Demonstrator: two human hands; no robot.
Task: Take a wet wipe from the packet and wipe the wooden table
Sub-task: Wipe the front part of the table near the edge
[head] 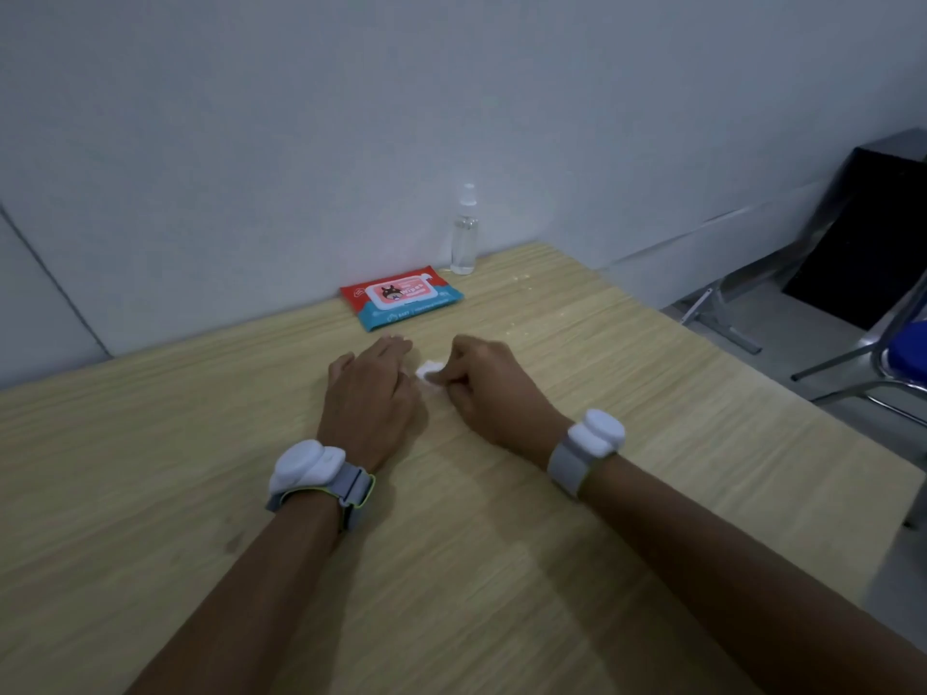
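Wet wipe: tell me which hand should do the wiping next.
Right. The right hand already pinches the wet wipe against the wooden table, so it can likely start wiping at once. The left hand lies flat beside it, holding nothing.

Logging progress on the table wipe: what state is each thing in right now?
wet wipe packet: flat on the table, flap shut.
wet wipe: bunched, on the table, pinched by the right hand.
left hand: flat on the wooden table, fingers straight.
spray bottle: upright, capped, by the wall.
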